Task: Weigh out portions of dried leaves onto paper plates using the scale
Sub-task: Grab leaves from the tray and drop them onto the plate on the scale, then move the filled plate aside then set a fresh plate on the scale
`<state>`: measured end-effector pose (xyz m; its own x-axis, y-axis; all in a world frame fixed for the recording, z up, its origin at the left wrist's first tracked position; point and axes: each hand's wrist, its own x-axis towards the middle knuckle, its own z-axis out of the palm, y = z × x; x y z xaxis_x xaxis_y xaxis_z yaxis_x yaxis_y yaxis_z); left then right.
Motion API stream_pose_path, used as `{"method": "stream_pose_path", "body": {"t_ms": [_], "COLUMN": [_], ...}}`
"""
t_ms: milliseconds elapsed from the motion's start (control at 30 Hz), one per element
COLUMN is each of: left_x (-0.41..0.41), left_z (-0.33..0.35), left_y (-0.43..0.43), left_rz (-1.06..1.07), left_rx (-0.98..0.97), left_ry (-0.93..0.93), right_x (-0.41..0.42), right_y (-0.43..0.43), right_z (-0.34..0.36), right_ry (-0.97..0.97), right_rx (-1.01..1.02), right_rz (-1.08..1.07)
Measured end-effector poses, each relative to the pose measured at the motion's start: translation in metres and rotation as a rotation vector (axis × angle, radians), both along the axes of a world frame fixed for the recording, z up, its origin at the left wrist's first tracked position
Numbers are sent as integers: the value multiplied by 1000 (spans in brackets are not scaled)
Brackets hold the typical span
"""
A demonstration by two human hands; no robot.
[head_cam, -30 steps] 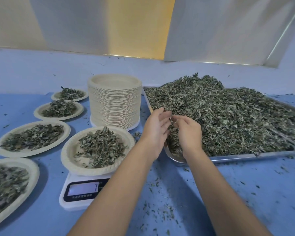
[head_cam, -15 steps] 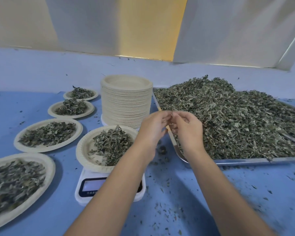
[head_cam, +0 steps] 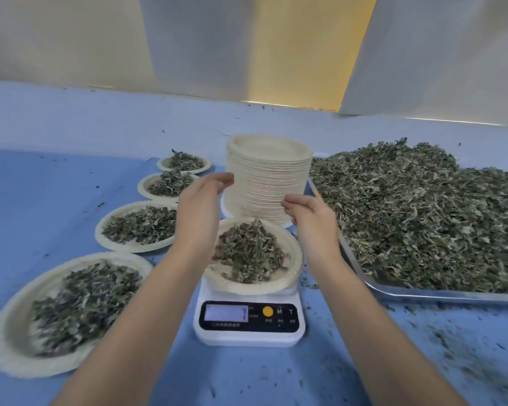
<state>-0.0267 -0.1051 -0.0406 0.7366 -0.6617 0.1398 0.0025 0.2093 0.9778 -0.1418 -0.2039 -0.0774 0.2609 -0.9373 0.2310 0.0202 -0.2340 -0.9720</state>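
The left hand [head_cam: 201, 206] and right hand [head_cam: 310, 221] hover loosely cupped and empty over a round fluted paper plate [head_cam: 255, 288] of crumbly dried leaves [head_cam: 247, 253] on the glossy white scale [head_cam: 247, 339].

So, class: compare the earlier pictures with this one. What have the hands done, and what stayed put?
Both hands left the leaf pile on the tray and moved left: the left hand and right hand now hover over the plate on the scale, fingers loose, no leaves seen in them. The plate stack and four filled plates stayed put.
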Motion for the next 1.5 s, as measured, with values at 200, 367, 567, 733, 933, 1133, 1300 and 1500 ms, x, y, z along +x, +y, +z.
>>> {"method": "stream_pose_path", "body": {"t_ms": [200, 367, 567, 733, 933, 1133, 1300, 1500], "left_x": [18, 20, 20, 31, 67, 125, 170, 215], "left_z": [-24, -43, -51, -43, -23, -10, -8, -17], "left_y": [6, 2, -4, -2, 15, 28, 38, 42], "left_rz": [77, 98, 71, 103, 135, 338, 555, 654], "left_rx": [128, 228, 252, 280, 241, 137, 74, 54], "left_ry": [-60, -141, -50, -10, 139, 218, 203, 254], "right_x": [0, -1, 4, 7, 34, 78, 115, 177], "right_y": [3, 4, 8, 14, 21, 35, 64, 78], "right_z": [-6, -9, -7, 1, 14, 20, 26, 28], "right_ry": [73, 134, 88, 23, -62, 115, 336, 608], "right_rx": [7, 56, 90, 96, 153, -18, -458, -677], "right_rz": [-47, -41, -26, -12, 57, 121, 356, 589]}}
